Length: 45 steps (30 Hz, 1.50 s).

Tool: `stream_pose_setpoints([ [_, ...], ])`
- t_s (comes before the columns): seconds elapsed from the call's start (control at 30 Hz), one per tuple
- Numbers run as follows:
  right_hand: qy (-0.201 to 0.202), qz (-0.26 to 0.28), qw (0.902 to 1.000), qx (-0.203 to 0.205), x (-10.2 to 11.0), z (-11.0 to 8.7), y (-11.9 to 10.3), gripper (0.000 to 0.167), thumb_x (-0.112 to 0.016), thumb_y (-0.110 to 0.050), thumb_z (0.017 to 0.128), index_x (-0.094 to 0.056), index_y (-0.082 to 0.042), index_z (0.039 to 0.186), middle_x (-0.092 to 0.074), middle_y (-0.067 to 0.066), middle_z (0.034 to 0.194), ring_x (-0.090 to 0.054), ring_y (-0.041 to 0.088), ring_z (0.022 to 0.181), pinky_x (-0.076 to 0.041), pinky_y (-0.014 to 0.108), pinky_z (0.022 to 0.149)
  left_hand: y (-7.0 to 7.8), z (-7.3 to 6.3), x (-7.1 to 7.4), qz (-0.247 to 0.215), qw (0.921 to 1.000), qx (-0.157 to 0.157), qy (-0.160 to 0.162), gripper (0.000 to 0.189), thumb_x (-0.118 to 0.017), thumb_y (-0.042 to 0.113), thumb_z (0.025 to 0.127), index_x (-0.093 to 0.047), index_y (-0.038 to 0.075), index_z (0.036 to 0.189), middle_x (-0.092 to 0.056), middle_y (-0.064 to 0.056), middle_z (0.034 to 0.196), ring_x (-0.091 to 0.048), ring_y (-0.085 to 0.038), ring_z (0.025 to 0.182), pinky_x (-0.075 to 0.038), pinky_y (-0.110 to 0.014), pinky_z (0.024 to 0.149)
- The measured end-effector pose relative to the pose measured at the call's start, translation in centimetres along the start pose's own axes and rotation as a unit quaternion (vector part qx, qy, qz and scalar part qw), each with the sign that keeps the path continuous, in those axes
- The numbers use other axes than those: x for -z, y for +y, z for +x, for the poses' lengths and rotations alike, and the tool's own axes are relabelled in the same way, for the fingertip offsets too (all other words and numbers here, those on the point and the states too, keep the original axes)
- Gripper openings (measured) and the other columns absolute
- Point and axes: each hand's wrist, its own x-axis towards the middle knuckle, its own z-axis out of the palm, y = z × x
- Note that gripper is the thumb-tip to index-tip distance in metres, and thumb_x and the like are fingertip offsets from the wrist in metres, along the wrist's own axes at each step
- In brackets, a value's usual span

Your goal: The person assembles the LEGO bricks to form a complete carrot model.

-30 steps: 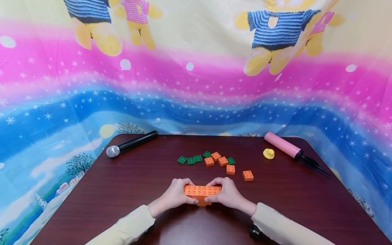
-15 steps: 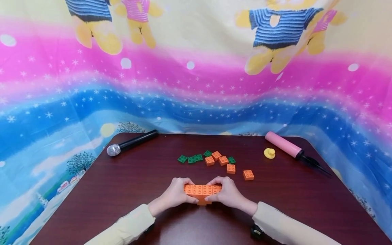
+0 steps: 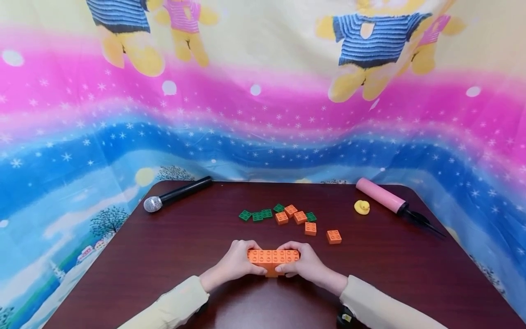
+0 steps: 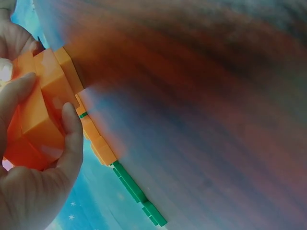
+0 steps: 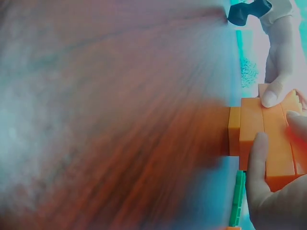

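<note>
A block of joined orange toy building bricks (image 3: 273, 257) is held between both hands near the front of the table. It is wider at its studded top than at its narrower foot. My left hand (image 3: 237, 259) grips its left end, thumb on the near side and fingers behind. At the other end my right hand (image 3: 307, 262) grips it in the same way. The left wrist view shows the orange block (image 4: 36, 115) pinched by the left thumb and fingers. In the right wrist view the brick block (image 5: 268, 139) has stacked layers, with the foot close to the tabletop.
Beyond the hands lie loose orange bricks (image 3: 300, 217) and flat green bricks (image 3: 257, 216). One orange brick (image 3: 334, 236) sits apart on the right. A microphone (image 3: 176, 193) is at the back left. A yellow duck (image 3: 362, 207) and a pink pump (image 3: 382, 195) are at the back right.
Both hands keep their hold on the orange block, which stays in almost the same place. The right hand has shifted very slightly to the right, and more of its fingers show below the thumb.
</note>
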Motion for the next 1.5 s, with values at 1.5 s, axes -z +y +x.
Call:
stream_pose_setpoints([
  [1.5,0.032,-0.016,0.9994,0.003,3.4,-1.4,1.3,0.050,-0.082,-0.019,0.074,-0.063,-0.002,0.117,-0.069,0.009,0.096,-0.064,0.016,0.070,-0.057,0.035,0.063,-2.2,13.0,-0.4,-0.109,0.9908,0.080,0.009,0.049,-0.080,0.018,0.077,-0.059,0.001,0.118,-0.064,-0.016,0.115,-0.064,-0.019,0.070,-0.055,-0.032,0.057],
])
